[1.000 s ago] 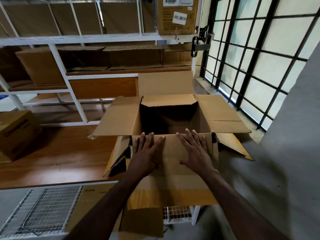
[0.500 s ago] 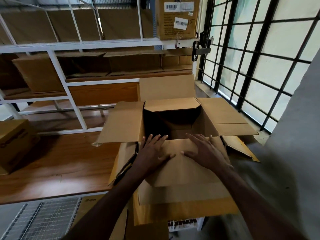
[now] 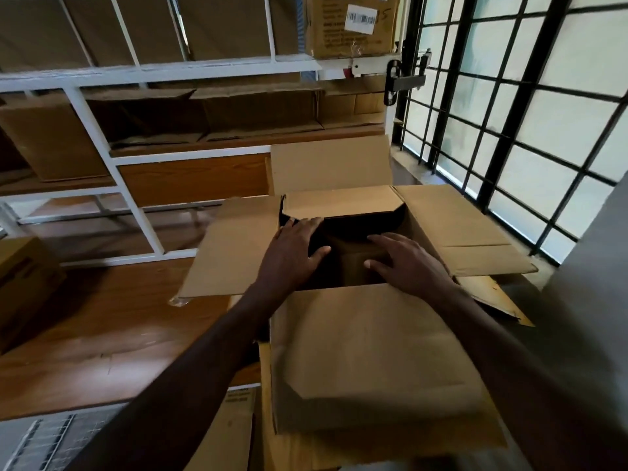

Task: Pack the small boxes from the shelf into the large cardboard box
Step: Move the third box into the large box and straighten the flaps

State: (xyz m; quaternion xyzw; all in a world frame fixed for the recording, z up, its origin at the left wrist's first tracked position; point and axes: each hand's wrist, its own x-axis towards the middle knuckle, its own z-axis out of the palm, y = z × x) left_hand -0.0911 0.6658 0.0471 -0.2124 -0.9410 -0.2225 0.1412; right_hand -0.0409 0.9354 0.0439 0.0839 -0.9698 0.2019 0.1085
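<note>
The large cardboard box (image 3: pixel 377 351) stands open in front of me at the right end of a wooden table, all flaps spread outward. Its inside is dark and I cannot see what lies in it. My left hand (image 3: pixel 294 251) reaches over the opening at its left edge, fingers spread, holding nothing. My right hand (image 3: pixel 406 261) hovers over the opening's right part, fingers apart and empty. Brown boxes (image 3: pixel 51 141) sit on the white metal shelf (image 3: pixel 163 71) behind the table. A labelled box (image 3: pixel 353 25) stands on the top shelf.
The wooden table (image 3: pixel 102 331) stretches to the left, with a brown box (image 3: pixel 23 280) at its left end. A barred window (image 3: pixel 516 107) fills the right side. A grey wall (image 3: pixel 584 300) rises close on the right. Wire racking (image 3: pixel 37 440) lies below the table.
Both hands left the near flap and moved forward over the box's opening. The near flap has folded down toward me, and the view has moved closer to the box.
</note>
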